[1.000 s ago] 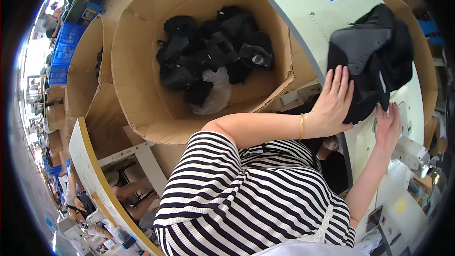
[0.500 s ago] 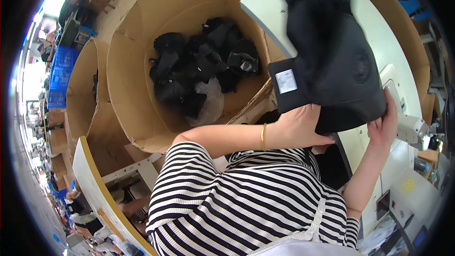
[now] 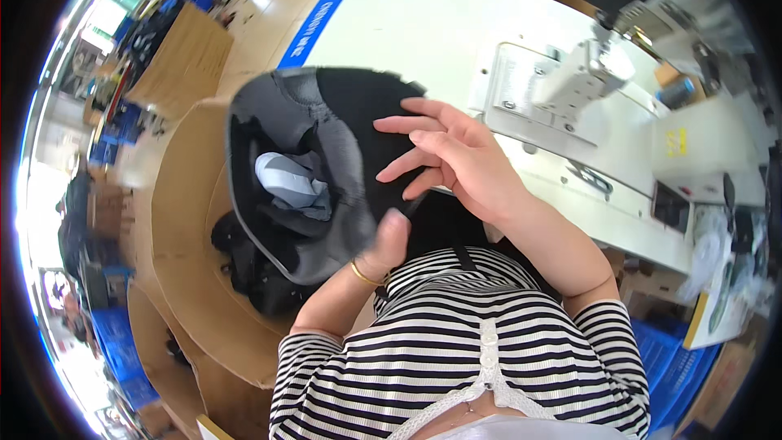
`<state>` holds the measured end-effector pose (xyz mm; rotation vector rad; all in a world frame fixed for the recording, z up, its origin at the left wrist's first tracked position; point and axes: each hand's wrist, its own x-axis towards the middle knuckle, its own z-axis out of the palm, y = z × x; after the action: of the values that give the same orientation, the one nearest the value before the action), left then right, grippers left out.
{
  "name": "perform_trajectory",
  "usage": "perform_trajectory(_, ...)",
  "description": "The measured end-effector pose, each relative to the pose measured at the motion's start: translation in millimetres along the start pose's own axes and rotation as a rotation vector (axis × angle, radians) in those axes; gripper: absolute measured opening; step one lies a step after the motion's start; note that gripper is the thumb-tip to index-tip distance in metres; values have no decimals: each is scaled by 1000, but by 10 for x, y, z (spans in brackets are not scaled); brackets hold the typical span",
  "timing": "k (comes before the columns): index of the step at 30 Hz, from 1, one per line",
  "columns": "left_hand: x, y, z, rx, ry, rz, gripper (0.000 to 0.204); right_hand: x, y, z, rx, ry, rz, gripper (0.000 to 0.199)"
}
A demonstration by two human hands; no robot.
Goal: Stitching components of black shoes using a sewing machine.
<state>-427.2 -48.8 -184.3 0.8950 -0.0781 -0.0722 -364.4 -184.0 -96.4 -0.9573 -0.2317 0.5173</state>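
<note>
A black fabric piece (image 3: 346,143), hollow like a bag or a hood, hangs between the table and the cardboard box. Its open side faces up, and a pale grey part (image 3: 289,181) shows inside. My left hand (image 3: 389,246) grips its near right edge; the thumb is blurred and most fingers are hidden by the fabric. Over the right side of the piece, my right hand (image 3: 464,159) is open with the fingers spread. Whether its fingertips touch the cloth I cannot tell.
On the white table (image 3: 407,12) stands a sewing machine (image 3: 582,81), with small snips (image 3: 590,179) lying near its front edge. A large cardboard box (image 3: 183,220) at the left holds several black fabric pieces (image 3: 265,281). Blue crates (image 3: 664,350) sit low on the right.
The view has swung right toward the sewing machine. The black fabric piece has turned so its hollow side shows, and it now hangs partly over the box. My right hand has let go.
</note>
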Motion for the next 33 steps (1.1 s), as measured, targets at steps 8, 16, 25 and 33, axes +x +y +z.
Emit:
perform_trajectory(8,290,268,123,507,-220,103,50,-345,-9,-713,-721,476,-417,44)
perform_trajectory(16,391,339,288,448,-357,-72,64,-29,-319,-843,-206,176,-369,42)
perform_trajectory(25,705,338,78,-26,-285,-273,41,-348,-38,-947,-383,389,-390,22)
perform_trajectory(33,987,115,444,51,-371,-75,49,-756,-273,-926,-236,470,-454,23)
